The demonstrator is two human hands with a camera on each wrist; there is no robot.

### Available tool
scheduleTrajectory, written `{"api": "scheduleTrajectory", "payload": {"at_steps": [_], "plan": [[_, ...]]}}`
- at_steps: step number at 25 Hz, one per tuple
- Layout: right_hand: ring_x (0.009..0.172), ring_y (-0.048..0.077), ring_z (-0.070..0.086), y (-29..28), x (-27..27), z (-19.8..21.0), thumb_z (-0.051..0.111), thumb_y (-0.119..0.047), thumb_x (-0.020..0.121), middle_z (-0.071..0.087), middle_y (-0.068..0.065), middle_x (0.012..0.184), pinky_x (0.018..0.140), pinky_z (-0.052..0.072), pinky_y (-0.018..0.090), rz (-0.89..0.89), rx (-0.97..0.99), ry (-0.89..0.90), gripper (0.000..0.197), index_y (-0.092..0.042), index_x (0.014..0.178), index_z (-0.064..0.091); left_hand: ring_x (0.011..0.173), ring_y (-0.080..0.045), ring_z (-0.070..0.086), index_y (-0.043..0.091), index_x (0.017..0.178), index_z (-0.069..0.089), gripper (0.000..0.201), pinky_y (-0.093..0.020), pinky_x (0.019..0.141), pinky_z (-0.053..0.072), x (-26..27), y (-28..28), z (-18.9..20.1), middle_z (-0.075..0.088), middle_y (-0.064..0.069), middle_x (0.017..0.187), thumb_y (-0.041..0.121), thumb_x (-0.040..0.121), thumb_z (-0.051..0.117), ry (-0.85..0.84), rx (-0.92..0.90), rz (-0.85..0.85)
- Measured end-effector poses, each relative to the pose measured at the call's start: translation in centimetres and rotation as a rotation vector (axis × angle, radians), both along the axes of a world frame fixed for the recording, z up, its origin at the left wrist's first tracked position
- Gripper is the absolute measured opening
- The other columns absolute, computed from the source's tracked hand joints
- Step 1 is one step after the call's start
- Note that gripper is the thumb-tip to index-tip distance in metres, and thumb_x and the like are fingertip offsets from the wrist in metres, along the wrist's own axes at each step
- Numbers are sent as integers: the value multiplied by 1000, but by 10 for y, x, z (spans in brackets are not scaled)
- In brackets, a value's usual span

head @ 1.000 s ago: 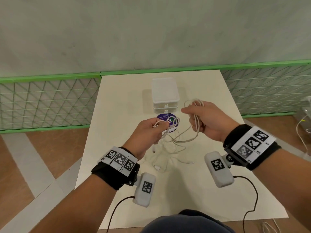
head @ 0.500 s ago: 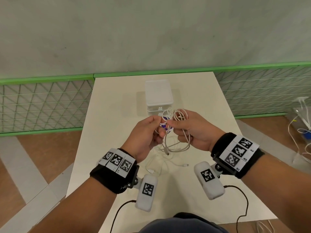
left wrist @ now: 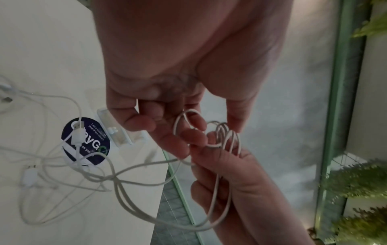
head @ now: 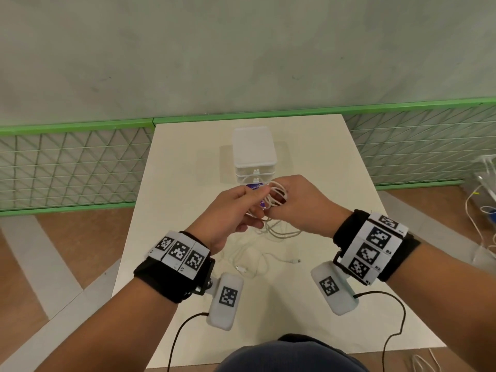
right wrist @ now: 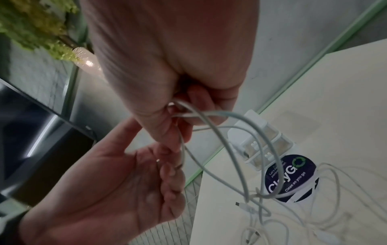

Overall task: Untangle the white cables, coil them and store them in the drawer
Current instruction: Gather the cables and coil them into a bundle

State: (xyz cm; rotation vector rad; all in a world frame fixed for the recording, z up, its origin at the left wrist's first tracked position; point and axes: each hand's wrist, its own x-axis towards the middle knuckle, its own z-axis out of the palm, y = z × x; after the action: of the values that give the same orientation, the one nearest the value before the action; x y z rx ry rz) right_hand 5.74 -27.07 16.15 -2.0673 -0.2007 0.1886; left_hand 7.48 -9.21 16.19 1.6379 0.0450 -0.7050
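My two hands meet above the middle of the table (head: 322,162). The right hand (head: 281,206) grips a small bundle of white cable loops (head: 277,196), seen close up as coil loops (left wrist: 227,136) standing out of its fist (right wrist: 178,109). Against that bundle, my left hand (head: 256,204) pinches a strand of the same cable (left wrist: 184,121) between thumb and fingertips (right wrist: 178,163). The cable's slack hangs down to a loose tangle of white cables (head: 255,261) on the table. The white drawer unit (head: 253,154) stands behind the hands, its drawers closed.
A round purple sticker (right wrist: 291,177) lies on the table just before the drawer unit. USB plugs (head: 295,261) of the loose cables lie near my wrists. A green-framed mesh fence (head: 75,167) runs along the table's far edge. More cables (head: 480,200) lie on the floor at right.
My hands have come together: the left hand carried its strand rightward onto the coil, and the right hand moved left and turned its back up.
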Motion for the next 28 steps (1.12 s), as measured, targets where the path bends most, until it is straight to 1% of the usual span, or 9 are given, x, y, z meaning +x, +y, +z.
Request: {"api": "scheduleTrajectory", "payload": {"at_steps": [4,7,11,14,20,22,24,26,28], "plan": [[49,12,39,-6,-2,6,78,1,83,54,-3,59,47,30,26,-58,324,275,12,-6,83,68,52,-19,57,14,83,65,20,-39,73,40,2,5,2,55,1,57,30,94,64,-41,-30,54],[47,11,34,-7,-3,12,73,-2,90,56,-6,56,45,27,24,11,433,413,8,-8,92,66,45,-15,47,13,88,67,28,-40,75,41,-3,6,3,44,1,53,39,97,58,3,-110,46],[46,6,40,-6,-8,18,72,-4,92,59,-10,59,45,34,21,95,381,325,4,-5,94,69,46,-14,46,17,77,66,49,-40,76,43,-7,4,8,45,3,51,63,91,54,22,-30,29],[46,7,38,-6,-13,17,73,-7,92,54,-8,57,45,32,21,82,332,303,8,0,93,71,47,-15,48,19,70,68,40,-41,78,39,-6,5,8,45,2,52,57,85,63,39,-37,33],[47,11,30,-13,-20,17,66,-24,99,40,0,54,47,25,26,-1,413,400,26,-15,75,66,59,-21,59,10,89,71,22,-33,67,39,-6,6,6,49,0,58,24,92,54,48,-55,23],[47,10,33,-13,-21,19,63,-24,100,50,-9,50,49,24,27,-45,412,390,26,-14,76,66,62,-21,65,7,99,70,22,-32,65,38,-7,7,5,53,1,61,21,95,54,17,-57,24],[47,10,34,-14,-21,19,65,-21,99,54,-13,49,49,24,28,-59,372,358,27,-19,72,67,65,-23,70,13,95,67,15,-32,65,38,-10,7,4,57,2,64,20,99,54,-55,-29,29],[50,13,36,-13,-19,17,71,-18,95,55,-9,55,48,27,27,-45,322,321,25,-20,70,67,67,-25,72,19,90,62,16,-32,65,37,-13,4,5,62,1,66,23,102,51,-110,5,46],[57,16,41,-11,-18,14,76,-16,90,55,0,63,52,33,30,4,260,240,18,-8,78,66,70,-30,73,19,90,60,23,-32,63,37,-16,1,7,68,-4,68,32,103,48,-84,-29,58]]}}
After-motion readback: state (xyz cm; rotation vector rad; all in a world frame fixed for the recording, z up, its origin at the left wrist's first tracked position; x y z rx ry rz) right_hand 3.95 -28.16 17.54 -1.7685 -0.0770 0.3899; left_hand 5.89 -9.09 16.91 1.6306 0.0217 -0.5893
